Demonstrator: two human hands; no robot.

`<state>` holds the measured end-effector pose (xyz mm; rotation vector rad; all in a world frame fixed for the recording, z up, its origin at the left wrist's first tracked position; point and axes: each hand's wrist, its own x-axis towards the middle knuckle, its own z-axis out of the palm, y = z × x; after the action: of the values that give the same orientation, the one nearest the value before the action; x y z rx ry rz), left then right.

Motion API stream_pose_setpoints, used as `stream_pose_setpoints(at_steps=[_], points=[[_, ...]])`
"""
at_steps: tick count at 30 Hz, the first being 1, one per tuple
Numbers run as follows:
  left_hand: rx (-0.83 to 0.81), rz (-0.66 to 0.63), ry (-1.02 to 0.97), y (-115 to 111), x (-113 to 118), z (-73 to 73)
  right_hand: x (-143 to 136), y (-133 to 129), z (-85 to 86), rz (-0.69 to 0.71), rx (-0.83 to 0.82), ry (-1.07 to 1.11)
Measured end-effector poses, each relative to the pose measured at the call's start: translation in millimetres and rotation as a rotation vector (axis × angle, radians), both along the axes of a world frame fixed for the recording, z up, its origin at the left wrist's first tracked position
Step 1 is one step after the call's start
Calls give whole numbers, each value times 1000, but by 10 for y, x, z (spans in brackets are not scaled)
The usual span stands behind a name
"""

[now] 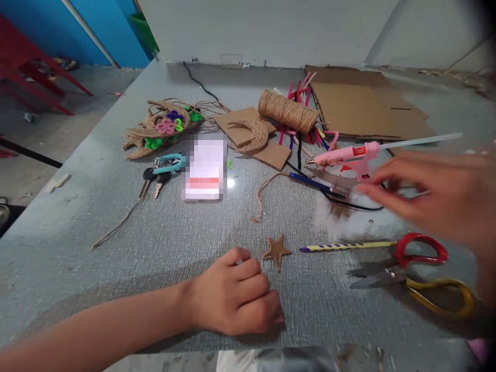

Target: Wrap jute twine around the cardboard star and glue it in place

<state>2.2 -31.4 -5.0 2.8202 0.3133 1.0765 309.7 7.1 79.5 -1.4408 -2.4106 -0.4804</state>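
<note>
The blurred right hand (430,199), grip unclear, is beside the pink plastic glue gun (362,155), far right; the left hand (240,297) curls closed beside the brown cardboard star (277,251), near centre. Possibly mid-reach; grasping the gun would need parted fingers.

My desk (163,222) looks finely textured with a slight sheen; the twine spool (288,110) is rough and fibrous, my glue gun (354,157) smooth pink plastic, the scissor blades (374,276) metal.
</note>
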Motion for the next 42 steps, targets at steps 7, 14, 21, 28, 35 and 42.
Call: stream_pose_setpoints(at_steps=[7, 14, 21, 28, 35, 42], points=[[129, -3, 47, 14, -133, 18, -1154, 403, -498, 672, -15, -238], [22, 111, 191, 143, -267, 17, -1050, 577, -658, 629, -115, -4], [-43, 162, 323, 108, -227, -18, -867, -94, -340, 360, -240, 129], [-97, 260, 378, 57, -168, 3, -860, -351, -519, 359, -492, 96], [-70, 47, 364, 72, -136, -12, -898, -303, -523, 337, -409, 168], [-65, 135, 358, 80, -150, -2, -900, -322, -603, 415, -473, 164]])
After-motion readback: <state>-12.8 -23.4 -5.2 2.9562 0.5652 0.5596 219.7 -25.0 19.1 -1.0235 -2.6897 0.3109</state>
